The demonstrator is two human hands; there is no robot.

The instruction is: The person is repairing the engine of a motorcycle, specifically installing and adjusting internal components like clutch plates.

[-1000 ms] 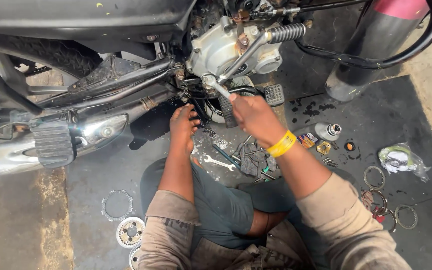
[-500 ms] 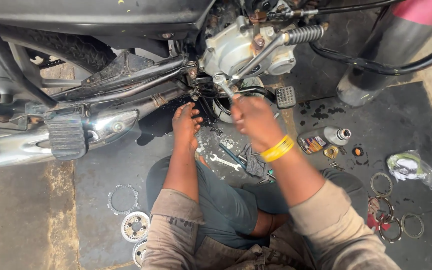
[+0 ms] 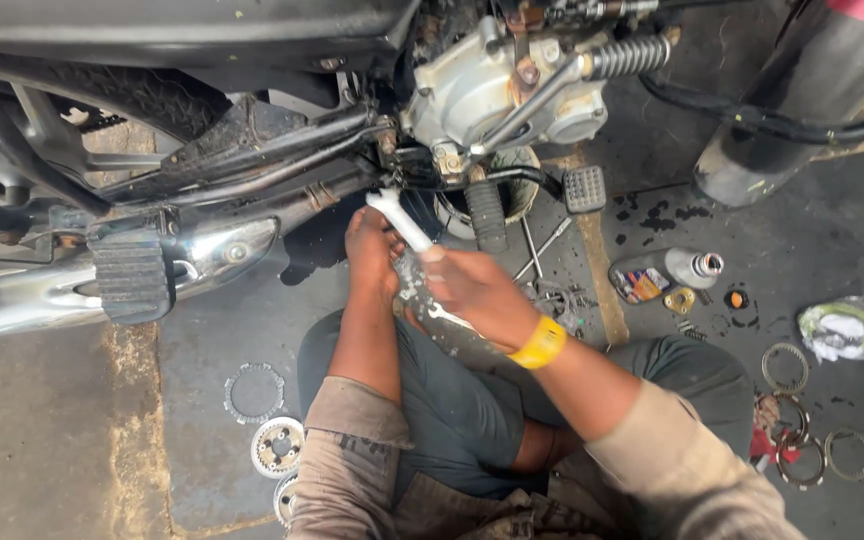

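a silver wrench (image 3: 399, 222) is gripped by the closed right hand (image 3: 472, 292) and steadied by the left hand (image 3: 370, 255), fingers curled around it, just near of the motorcycle engine (image 3: 497, 90).

A bright yellow wristband (image 3: 539, 343) circles the wrist at centre frame. The spanner (image 3: 399, 220) above it is silver, the engine casing (image 3: 487, 92) at upper centre pale grey, the exhaust pipe (image 3: 62, 290) at left chrome, the floor (image 3: 212, 330) dark grey with a tan streak.
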